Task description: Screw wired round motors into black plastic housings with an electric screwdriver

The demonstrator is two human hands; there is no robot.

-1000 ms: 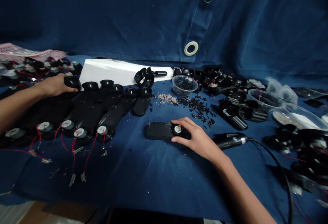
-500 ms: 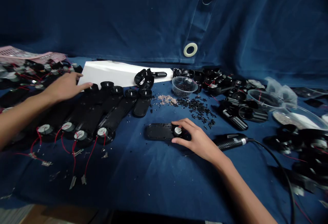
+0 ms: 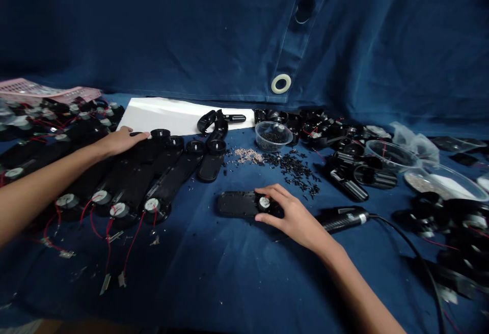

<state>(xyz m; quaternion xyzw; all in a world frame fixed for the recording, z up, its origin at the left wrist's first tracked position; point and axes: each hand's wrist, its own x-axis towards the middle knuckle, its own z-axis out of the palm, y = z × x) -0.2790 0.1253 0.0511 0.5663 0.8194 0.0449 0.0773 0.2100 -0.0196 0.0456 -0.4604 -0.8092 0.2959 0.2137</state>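
My right hand (image 3: 296, 215) grips the right end of an elongated black plastic housing (image 3: 237, 204), thumb and fingers on either side of a small round motor (image 3: 264, 202). The housing lies flat on the blue cloth, and its right end is partly hidden by the hand. My left hand (image 3: 121, 141) reaches to the far end of a row of similar black housings (image 3: 168, 173) and closes its fingers around the end of one. White-topped motors (image 3: 119, 209) sit at the near ends of this row, with red wires and metal tabs (image 3: 105, 283) trailing from them.
Behind the row lies a white sheet (image 3: 160, 115). A clear bowl of dark screws (image 3: 273, 136) stands near loose copper-coloured pieces (image 3: 248, 156) and scattered black screws (image 3: 300, 173). A corded black electric screwdriver (image 3: 342, 218) lies at right, among piled black parts (image 3: 376, 175). A pink basket (image 3: 57, 92) is far left.
My left hand has come in over the far end of the row and its fingers have closed around a housing there. My right hand keeps its hold. The view has tilted slightly.
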